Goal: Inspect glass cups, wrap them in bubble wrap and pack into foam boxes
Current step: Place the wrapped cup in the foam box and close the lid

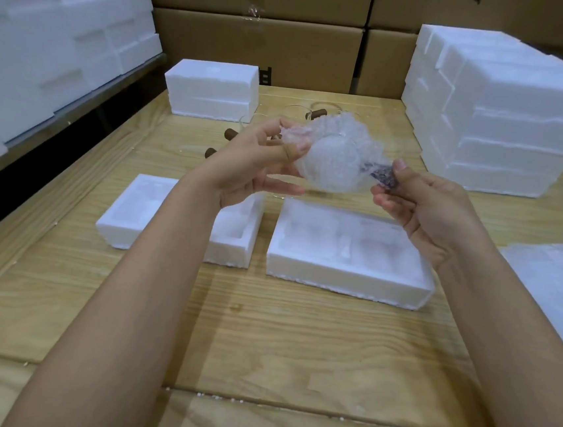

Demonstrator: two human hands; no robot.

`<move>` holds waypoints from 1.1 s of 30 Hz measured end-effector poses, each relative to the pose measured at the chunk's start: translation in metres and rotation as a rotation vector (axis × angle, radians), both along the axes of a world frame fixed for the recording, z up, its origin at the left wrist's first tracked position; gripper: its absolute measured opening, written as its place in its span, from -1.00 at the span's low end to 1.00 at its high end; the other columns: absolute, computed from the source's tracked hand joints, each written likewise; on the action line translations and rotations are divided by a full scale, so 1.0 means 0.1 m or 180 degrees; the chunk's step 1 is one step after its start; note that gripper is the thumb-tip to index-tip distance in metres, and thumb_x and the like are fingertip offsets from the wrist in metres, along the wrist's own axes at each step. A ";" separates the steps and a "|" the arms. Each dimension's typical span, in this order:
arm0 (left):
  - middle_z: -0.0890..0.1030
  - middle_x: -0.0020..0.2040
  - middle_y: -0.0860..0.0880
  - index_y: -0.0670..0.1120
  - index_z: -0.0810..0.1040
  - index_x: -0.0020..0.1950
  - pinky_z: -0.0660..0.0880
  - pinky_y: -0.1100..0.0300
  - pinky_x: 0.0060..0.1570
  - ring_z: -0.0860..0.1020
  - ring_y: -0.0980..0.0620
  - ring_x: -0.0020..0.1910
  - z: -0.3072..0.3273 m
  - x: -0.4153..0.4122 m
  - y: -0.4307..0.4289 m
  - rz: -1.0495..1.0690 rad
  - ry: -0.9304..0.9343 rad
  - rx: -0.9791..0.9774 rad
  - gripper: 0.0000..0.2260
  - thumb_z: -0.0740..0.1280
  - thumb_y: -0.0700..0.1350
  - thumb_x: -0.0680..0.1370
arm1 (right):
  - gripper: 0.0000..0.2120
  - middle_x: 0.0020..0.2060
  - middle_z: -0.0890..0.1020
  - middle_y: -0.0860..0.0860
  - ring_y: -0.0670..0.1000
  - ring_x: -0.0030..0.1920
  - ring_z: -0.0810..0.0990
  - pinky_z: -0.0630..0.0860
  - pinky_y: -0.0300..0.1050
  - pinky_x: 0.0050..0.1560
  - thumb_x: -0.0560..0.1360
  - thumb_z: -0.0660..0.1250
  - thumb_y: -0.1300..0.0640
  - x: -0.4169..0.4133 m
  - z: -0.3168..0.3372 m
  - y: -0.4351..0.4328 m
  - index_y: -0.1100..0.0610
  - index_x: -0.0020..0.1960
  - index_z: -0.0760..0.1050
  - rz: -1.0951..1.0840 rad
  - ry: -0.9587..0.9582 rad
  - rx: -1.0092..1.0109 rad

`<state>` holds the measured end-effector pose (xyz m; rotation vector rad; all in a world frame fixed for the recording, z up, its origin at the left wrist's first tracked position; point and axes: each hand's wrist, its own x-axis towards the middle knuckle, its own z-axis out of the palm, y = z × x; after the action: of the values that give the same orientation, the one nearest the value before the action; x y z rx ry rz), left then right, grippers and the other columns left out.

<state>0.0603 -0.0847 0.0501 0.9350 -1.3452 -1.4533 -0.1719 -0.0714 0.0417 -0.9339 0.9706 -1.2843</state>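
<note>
A wood table point(262, 332) fills the room, with brown boxes point(254, 49) at the back. Tall piles of white foam stand on the left point(49, 36) and on the right point(506, 114).

The cup point(336, 163) is up in the air over the table, between both hands, with bubble wrap point(346, 133) bunched all around it. The left hand point(253, 166) grips the wrapped cup from its left side, fingers curled on the wrap. The right hand point(425, 206) pinches the cup's dark handle point(381, 174) through the wrap.

Just below the hands, two open foam boxes lie side by side, one on the left point(125, 212) and one on the right point(346, 274). A closed foam box point(213, 89) sits farther back. Bare cups point(315, 113) with brown handles stand behind the hands. More wrap sheets point(555, 284) lie at the right edge.
</note>
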 end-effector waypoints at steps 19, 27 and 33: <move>0.56 -0.09 -0.06 -0.14 0.52 -0.22 0.60 0.18 -0.18 0.57 0.04 -0.14 -0.07 -0.03 -0.05 -0.0218 0.0049 0.0048 -0.60 0.62 0.05 0.21 | -0.84 -0.26 0.69 0.00 0.01 -0.18 0.68 0.59 -0.17 -0.03 0.26 0.46 0.21 -0.07 -0.12 -0.01 0.08 -0.16 0.66 0.0055 0.0225 -0.1292; 0.40 -0.25 -0.09 -0.07 0.46 -0.28 0.46 0.30 -0.24 0.45 0.04 -0.27 -0.10 0.06 -0.02 -0.0492 -0.0273 -0.0090 -0.81 0.39 -0.33 0.30 | -0.79 -0.26 0.71 -0.02 -0.01 -0.20 0.69 0.60 -0.18 -0.04 0.09 0.53 0.11 -0.14 -0.15 -0.01 0.03 -0.27 0.70 0.0472 0.0453 -0.1217; 0.36 -0.24 -0.07 -0.07 0.42 -0.27 0.44 0.30 -0.25 0.40 0.04 -0.26 -0.09 0.07 0.00 -0.0510 -0.0305 -0.0084 -0.74 0.45 -0.31 0.24 | -0.79 -0.27 0.71 0.00 0.01 -0.19 0.70 0.61 -0.17 -0.04 0.10 0.54 0.12 -0.14 -0.18 -0.02 0.05 -0.26 0.70 0.0527 0.0499 -0.1229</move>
<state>0.0672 -0.0848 0.0411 0.9067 -1.5360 -1.5227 -0.1860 -0.0733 0.0240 -1.4013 0.7565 -1.2937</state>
